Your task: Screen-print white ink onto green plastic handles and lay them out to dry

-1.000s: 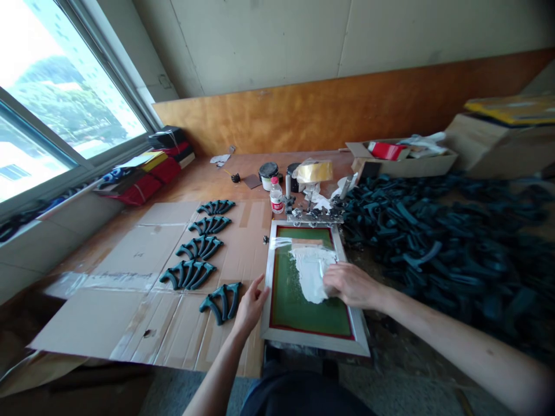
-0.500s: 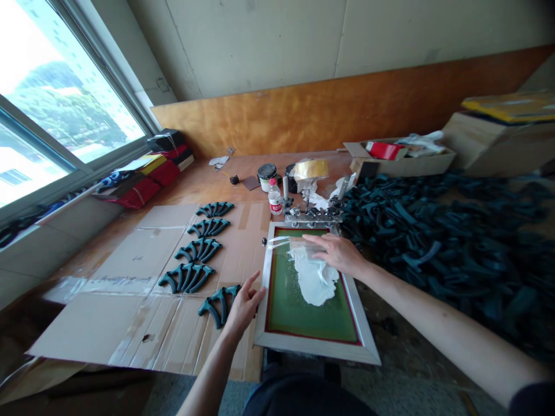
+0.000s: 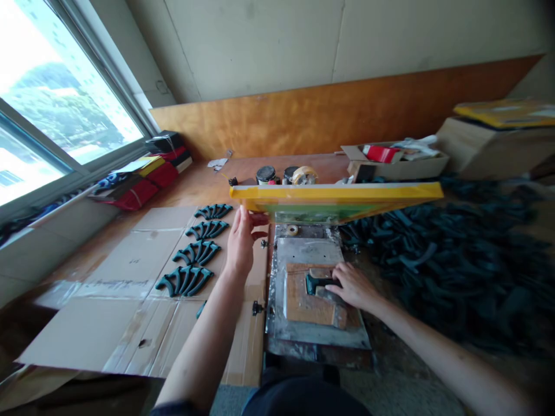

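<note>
A screen frame (image 3: 338, 192) with yellow-taped edges is tilted up over a metal base plate (image 3: 312, 249). My left hand (image 3: 243, 236) grips the frame's left corner from below. On the base plate lies a wooden block (image 3: 299, 309), where a dark green handle-shaped part (image 3: 313, 283) rests in a holder. My right hand (image 3: 352, 284) has its fingers closed on the right end of that part. Fanned rows of similar green parts (image 3: 185, 281) lie on the cardboard (image 3: 130, 254) to the left.
At the right is a large pile of green parts (image 3: 411, 260). Behind the frame stand jars (image 3: 266, 174) and a tape roll (image 3: 304, 175). An open box (image 3: 407, 166) sits at the back right, with black knobs (image 3: 257, 308) beside the base.
The frame has swung up from lying flat, uncovering the base and wooden block. My left hand has moved up onto its corner. My right hand has left the screen and taken hold of the green part.
</note>
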A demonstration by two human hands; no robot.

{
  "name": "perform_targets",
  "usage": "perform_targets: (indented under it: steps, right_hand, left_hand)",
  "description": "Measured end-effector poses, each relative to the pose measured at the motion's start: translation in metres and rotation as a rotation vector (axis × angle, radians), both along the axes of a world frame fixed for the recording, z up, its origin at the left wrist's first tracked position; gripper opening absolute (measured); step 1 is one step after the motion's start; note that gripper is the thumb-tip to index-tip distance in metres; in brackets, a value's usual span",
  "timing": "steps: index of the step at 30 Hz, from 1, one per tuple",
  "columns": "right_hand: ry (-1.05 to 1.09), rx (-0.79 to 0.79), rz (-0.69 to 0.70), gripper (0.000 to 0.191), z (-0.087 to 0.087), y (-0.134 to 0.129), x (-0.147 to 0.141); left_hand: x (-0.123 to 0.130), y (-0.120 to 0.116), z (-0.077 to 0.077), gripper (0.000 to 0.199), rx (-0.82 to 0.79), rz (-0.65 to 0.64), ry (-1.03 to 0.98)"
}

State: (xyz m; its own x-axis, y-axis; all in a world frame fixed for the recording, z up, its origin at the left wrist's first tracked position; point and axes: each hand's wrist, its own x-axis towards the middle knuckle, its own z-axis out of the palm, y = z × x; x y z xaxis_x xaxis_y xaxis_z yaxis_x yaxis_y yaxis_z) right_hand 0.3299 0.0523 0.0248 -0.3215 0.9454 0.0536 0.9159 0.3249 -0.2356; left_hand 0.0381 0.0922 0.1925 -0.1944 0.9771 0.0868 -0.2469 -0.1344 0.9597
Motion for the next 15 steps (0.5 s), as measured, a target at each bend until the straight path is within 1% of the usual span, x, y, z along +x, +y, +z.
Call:
perform_targets:
  steps: [1, 2, 3, 4, 5, 6, 7, 8, 9, 10, 11, 12, 13, 15]
  right_hand:
    - [-0.034, -0.024, -0.006, 0.018, -0.004, -0.007, -0.01]
    - [-0.044, -0.05, -0.037, 0.013, -0.004, -0.012, -0.019]
    - [-0.031, -0.071, -0.085, 0.011, -0.003, -0.018, -0.028]
    - [-0.002, -0.075, -0.138, 0.012, 0.001, -0.023, -0.038]
    - [0.036, -0.053, -0.173, 0.013, 0.005, -0.029, -0.049]
    - [0.077, -0.006, -0.174, 0.013, 0.01, -0.036, -0.06]
    - [0.113, 0.056, -0.125, 0.012, 0.015, -0.043, -0.072]
    - [0.145, 0.113, -0.023, 0.01, 0.02, -0.049, -0.082]
    - [0.17, 0.15, 0.109, 0.008, 0.024, -0.053, -0.089]
    - [0.184, 0.169, 0.242, 0.006, 0.028, -0.055, -0.09]
    - [0.183, 0.179, 0.341, 0.008, 0.033, -0.054, -0.083]
    - [0.165, 0.189, 0.384, 0.012, 0.036, -0.05, -0.068]
    - [0.135, 0.207, 0.368, 0.019, 0.039, -0.044, -0.044]
    - [0.076, 0.253, 0.174, 0.028, 0.04, -0.027, 0.025]
  left_hand:
    - [0.005, -0.007, -0.008, 0.048, -0.028, 0.033, -0.009]
    - [0.012, -0.018, -0.021, 0.051, -0.099, 0.029, -0.014]
    - [0.02, -0.032, -0.037, 0.055, -0.224, -0.036, -0.015]
    - [0.029, -0.049, -0.055, 0.06, -0.379, -0.139, -0.012]
    - [0.038, -0.067, -0.074, 0.063, -0.563, -0.305, -0.009]
    - [0.048, -0.084, -0.092, 0.065, -0.71, -0.424, -0.031]
    - [0.055, -0.1, -0.108, 0.062, -0.752, -0.452, -0.09]
    - [0.061, -0.112, -0.121, 0.058, -0.782, -0.449, -0.156]
    - [0.062, -0.121, -0.131, 0.052, -0.78, -0.402, -0.223]
    - [0.058, -0.125, -0.139, 0.046, -0.768, -0.329, -0.27]
    - [0.048, -0.126, -0.146, 0.041, -0.765, -0.251, -0.284]
    - [0.033, -0.124, -0.151, 0.037, -0.765, -0.169, -0.261]
    - [0.012, -0.12, -0.157, 0.034, -0.766, -0.082, -0.207]
    - [-0.042, -0.117, -0.172, 0.032, -0.768, 0.1, -0.047]
